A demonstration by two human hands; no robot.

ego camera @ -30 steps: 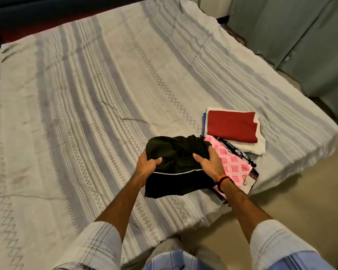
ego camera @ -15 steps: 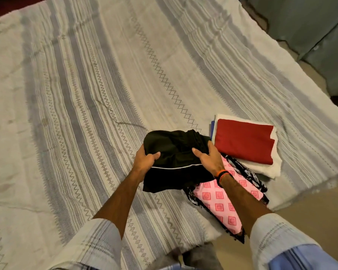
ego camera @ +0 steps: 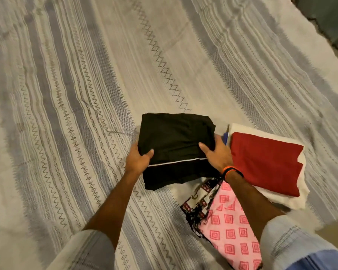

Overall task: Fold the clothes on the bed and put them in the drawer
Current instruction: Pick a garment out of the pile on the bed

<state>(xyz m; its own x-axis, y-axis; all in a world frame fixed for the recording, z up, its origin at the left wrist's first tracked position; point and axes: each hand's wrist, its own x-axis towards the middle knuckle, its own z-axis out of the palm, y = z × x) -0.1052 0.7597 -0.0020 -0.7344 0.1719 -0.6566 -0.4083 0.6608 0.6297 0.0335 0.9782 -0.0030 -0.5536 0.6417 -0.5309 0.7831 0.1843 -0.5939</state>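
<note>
— Black garment [ego camera: 176, 141], soft and light, folded, sits on the bed [ego camera: 66, 94] just left of the red cloth [ego camera: 265, 162]; will it hold its shape?

— Probably floppy. Left hand [ego camera: 138, 160] and right hand [ego camera: 216, 154] grip its opposite side edges, thumbs on top; support from beneath looks wise

Warm, dim indoor light falls evenly; shadows are soft; stripes on the bedspread [ego camera: 66, 94] smear with motion blur; wide-angle distortion bends the edges.
</note>
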